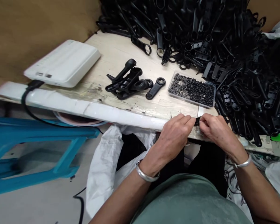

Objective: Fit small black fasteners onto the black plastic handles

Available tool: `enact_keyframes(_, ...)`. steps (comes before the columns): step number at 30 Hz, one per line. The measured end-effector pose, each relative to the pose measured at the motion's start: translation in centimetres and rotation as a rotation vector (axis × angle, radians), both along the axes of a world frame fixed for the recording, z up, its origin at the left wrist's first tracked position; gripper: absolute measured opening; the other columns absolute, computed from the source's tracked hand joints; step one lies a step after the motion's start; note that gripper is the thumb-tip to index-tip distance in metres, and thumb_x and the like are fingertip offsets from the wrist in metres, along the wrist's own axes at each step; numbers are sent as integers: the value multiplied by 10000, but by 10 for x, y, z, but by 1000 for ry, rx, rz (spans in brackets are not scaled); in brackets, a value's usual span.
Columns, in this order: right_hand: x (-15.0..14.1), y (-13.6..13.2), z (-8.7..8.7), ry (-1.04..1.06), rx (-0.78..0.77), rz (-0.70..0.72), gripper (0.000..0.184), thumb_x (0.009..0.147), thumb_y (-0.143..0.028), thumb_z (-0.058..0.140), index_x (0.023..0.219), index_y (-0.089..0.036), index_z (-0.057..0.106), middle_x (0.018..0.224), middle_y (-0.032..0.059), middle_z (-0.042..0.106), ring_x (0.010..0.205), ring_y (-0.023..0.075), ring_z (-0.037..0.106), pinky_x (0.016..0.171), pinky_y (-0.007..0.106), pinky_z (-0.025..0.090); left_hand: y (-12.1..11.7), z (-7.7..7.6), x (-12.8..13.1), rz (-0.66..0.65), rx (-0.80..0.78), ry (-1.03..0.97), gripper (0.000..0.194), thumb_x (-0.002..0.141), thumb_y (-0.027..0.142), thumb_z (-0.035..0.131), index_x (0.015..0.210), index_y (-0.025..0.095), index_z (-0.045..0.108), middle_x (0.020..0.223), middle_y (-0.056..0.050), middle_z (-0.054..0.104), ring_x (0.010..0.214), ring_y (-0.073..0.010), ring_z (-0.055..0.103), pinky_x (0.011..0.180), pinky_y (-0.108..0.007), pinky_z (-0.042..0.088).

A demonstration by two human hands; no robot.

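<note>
At the front edge of the worktop (91, 49), a black piece (197, 121) sits directly between the left hand (176, 133) and right hand (214, 129), both pinched on it; its long axis is too hidden to tell.

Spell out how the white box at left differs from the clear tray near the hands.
The white box is opaque; the clear tray is see-through and holds small black and grey pieces. The white box looks larger and thicker, the clear tray smaller and shallower. A black cable meets the white box; none shows at the clear tray. Both rest on the worktop.
</note>
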State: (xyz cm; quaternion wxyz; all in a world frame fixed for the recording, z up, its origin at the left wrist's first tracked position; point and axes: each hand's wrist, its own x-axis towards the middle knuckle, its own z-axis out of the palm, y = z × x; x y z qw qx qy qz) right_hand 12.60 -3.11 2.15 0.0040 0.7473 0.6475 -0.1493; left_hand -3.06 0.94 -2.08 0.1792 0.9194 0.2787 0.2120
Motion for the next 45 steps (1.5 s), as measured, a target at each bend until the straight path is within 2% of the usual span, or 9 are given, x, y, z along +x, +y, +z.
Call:
enact_keyframes(3, 14, -8, -10, 446, 29, -184, 217, 908, -269, 467, 758, -179, 596, 600, -3, 659, 483, 121, 621, 537, 224, 460, -4, -3, -1, 35, -2, -82, 303, 859, -25, 415, 1062, 114, 592, 948, -63, 681, 857, -205, 572, 789, -340, 508)
enact_keyframes(8, 16, -23, -22, 875, 229, -380, 327, 853, -406, 599, 1089, -180, 593, 701, 5, 699, 610, 153, 684, 616, 280, 567, -11, -5, 1, 129, 12, -231, 237, 869, 17, 472, 1038, 129, 594, 943, -63, 697, 846, -195, 602, 777, -327, 522)
enact_keyframes(13, 2, -24, -23, 1318, 343, -558, 548, 698, -343, 784, 1158, -211, 517, 842, 1, 710, 736, 158, 709, 708, 308, 599, -19, -1, 7, 177, 34, -316, 178, 908, 76, 469, 1006, 146, 600, 934, -62, 709, 808, -182, 616, 752, -325, 526)
enact_keyframes(16, -3, -22, -23, 1473, 353, -637, 530, 650, -276, 812, 1099, -201, 540, 832, -15, 703, 699, 131, 694, 711, 292, 602, -24, 0, 9, 180, 60, -367, 187, 912, 77, 461, 1029, 138, 593, 983, -76, 713, 830, -180, 618, 755, -324, 531)
enact_keyframes(24, -9, -16, -18, 1558, 410, -735, 466, 593, -187, 788, 1002, -157, 568, 731, -23, 681, 603, 107, 642, 613, 255, 589, -31, 3, 9, 184, 133, -452, 229, 898, 54, 484, 1087, 123, 592, 1042, -101, 709, 869, -173, 640, 791, -325, 547)
enact_keyframes(28, -12, -13, -20, 1548, 428, -778, 413, 590, -175, 754, 964, -163, 579, 705, -41, 657, 563, 94, 619, 565, 236, 574, -33, 2, 9, 173, 88, -453, 232, 903, 63, 482, 1093, 142, 589, 1047, -88, 713, 889, -169, 652, 792, -329, 556)
enact_keyframes(34, -18, -9, -23, 1515, 440, -807, 368, 549, -182, 712, 894, -173, 581, 639, -57, 639, 522, 88, 595, 512, 208, 533, -35, -5, 11, 197, 151, -467, 236, 891, 71, 524, 1106, 151, 581, 1023, -100, 722, 897, -191, 675, 791, -349, 565)
enact_keyframes(40, -16, -11, -22, 1495, 382, -738, 400, 587, -245, 728, 953, -190, 576, 663, -57, 642, 543, 100, 604, 559, 232, 535, -35, -11, 12, 197, 150, -490, 263, 883, 78, 551, 1135, 154, 563, 1009, -94, 725, 873, -179, 676, 788, -327, 566)
enact_keyframes(45, -4, -17, -16, 1344, 349, -564, 470, 697, -303, 695, 1134, -179, 575, 606, -86, 549, 552, 98, 572, 600, 241, 521, -36, -8, 12, 141, 110, -533, 277, 892, 162, 585, 1168, 149, 556, 1060, -116, 713, 943, -194, 676, 825, -321, 568)
